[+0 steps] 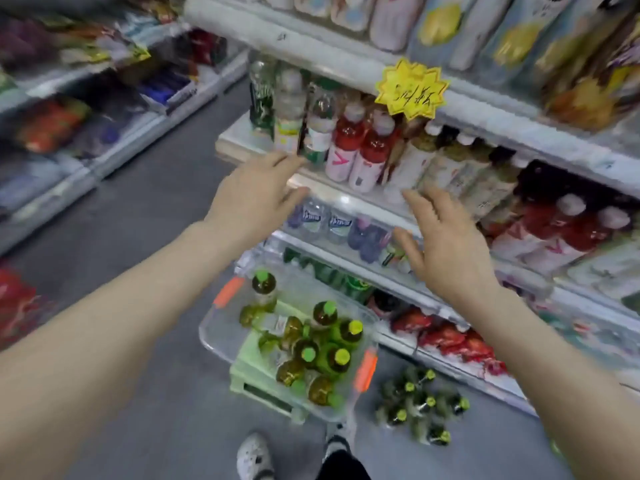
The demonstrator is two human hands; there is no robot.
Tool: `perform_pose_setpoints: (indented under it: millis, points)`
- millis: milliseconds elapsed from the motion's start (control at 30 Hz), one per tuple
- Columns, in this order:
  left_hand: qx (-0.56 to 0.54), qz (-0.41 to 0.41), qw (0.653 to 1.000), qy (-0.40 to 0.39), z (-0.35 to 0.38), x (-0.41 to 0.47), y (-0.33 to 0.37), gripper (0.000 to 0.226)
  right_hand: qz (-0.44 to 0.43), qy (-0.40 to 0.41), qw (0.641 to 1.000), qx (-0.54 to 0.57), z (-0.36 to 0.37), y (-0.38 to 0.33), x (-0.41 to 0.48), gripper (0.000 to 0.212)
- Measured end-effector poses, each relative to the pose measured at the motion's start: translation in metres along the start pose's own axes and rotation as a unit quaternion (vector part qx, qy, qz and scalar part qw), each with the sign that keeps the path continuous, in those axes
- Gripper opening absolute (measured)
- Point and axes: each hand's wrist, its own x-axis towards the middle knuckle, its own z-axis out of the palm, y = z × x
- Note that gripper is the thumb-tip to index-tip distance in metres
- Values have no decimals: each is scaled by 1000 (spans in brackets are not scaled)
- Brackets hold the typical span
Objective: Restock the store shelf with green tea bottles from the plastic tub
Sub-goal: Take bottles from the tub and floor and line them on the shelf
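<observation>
- Nine or so tea bottles [325,315] lie in the tub [214,327]; the blur makes this count approximate. About five stand upright with caps up. The rest lie on their sides, with long axes pointing in mixed directions.
- One tub: clear, with two orange latches, set on one green stool [256,386] at the foot of the shelf [349,200]. Its long side runs roughly along the shelf.
- Key relation: the bottles lie below the hands, between the two forearms. The reach would go downward. The upright bottles present their caps for a grasp from above.
- Left hand [256,199]: empty, fingers spread wide, at the shelf lip.
- Right hand [446,244]: empty, fingers spread wide, in front of the shelf, further right and lower in view.
- Nearer hand: the left appears slightly nearer the tub, but depth is hard to judge.
- One pack [420,403] stands on the floor just right of the tub. It holds darker bottles, with six caps visible.
</observation>
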Motion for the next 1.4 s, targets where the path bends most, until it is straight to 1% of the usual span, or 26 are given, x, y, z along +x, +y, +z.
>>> perform_pose_setpoints:
  millis: [200, 367, 433, 533, 600, 700, 767, 867, 933, 1000, 1067, 1100, 1200, 1267, 1333, 1400]
  points:
    - [-23, -121, 989, -85, 86, -116, -47, 41, -2, -140, 984, 112, 121, -46, -51, 53]
    - [-51, -208, 963, -166, 154, -205, -68, 38, -3, -217, 964, 157, 208, -73, -74, 47]
    - [-52, -233, 953, -185, 178, -230, -74, 38, -4, -265, 949, 170, 242, -82, -76, 48]
    - [-49, -241, 950, -191, 212, -254, -80, 37, -6, -348, 920, 179, 291, -92, -73, 52]
    - [-38, -230, 954, -187, 233, -264, -87, 35, -14, -393, 905, 164, 321, -99, -67, 55]
    - [8, -202, 966, -160, 257, -275, -97, 29, -32, -464, 878, 116, 363, -113, -58, 57]
    - [29, -202, 969, -143, 266, -279, -99, 32, -42, -513, 854, 75, 390, -121, -54, 56]
    - [44, -208, 969, -124, 273, -283, -99, 30, -28, -580, 813, 41, 425, -129, -54, 56]
    - [52, -208, 969, -124, 274, -284, -99, 28, -13, -610, 791, 51, 441, -131, -55, 61]
    - [57, -208, 967, -132, 273, -283, -99, 28, 7, -626, 777, 70, 447, -132, -52, 67]
    - [59, -211, 966, -139, 273, -282, -98, 28, 29, -622, 778, 89, 443, -133, -47, 71]
    - [60, -212, 965, -145, 271, -281, -98, 29, 41, -612, 784, 98, 438, -134, -45, 73]
    - [61, -217, 958, -177, 266, -277, -96, 35, 55, -562, 816, 122, 414, -138, -42, 73]
    - [49, -226, 953, -199, 262, -274, -96, 41, 20, -536, 835, 121, 394, -139, -41, 69]
    - [22, -242, 949, -202, 258, -269, -95, 42, -19, -515, 849, 111, 369, -136, -37, 67]
    - [-35, -271, 942, -196, 253, -262, -94, 54, -68, -480, 869, 99, 343, -130, -32, 67]
